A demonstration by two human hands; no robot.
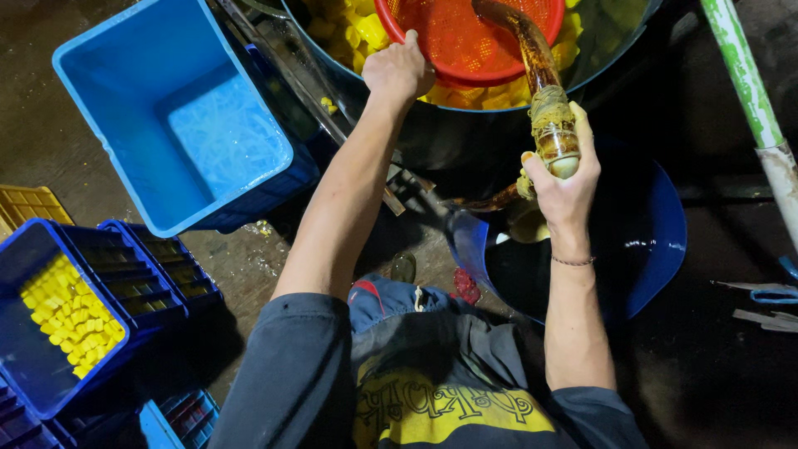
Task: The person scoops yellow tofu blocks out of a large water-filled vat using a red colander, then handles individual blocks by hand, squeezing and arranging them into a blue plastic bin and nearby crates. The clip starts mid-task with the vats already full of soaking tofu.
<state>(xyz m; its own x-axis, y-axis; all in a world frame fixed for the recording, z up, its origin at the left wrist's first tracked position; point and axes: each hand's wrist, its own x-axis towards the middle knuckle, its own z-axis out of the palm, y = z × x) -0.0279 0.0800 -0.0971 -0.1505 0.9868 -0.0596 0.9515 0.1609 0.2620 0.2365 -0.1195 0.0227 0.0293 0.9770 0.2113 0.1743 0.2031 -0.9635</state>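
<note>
My left hand (pixel 399 68) grips the rim of a red mesh strainer basket (pixel 465 37) that sits in a large dark tub (pixel 465 125) full of yellow chunks (pixel 357 33). My right hand (pixel 565 179) is closed around a brown-stained hose (pixel 532 50) near its end, where string is wound around it. The hose curves up over the strainer. A thin bracelet circles my right wrist.
A big blue crate (pixel 166 108) with wet white shreds stands at left. Lower left, a blue crate (pixel 50 324) holds yellow cubes, next to stacked blue crates. A blue basin (pixel 648 241) lies under my right arm. A green-and-white pole (pixel 748 91) crosses the right edge.
</note>
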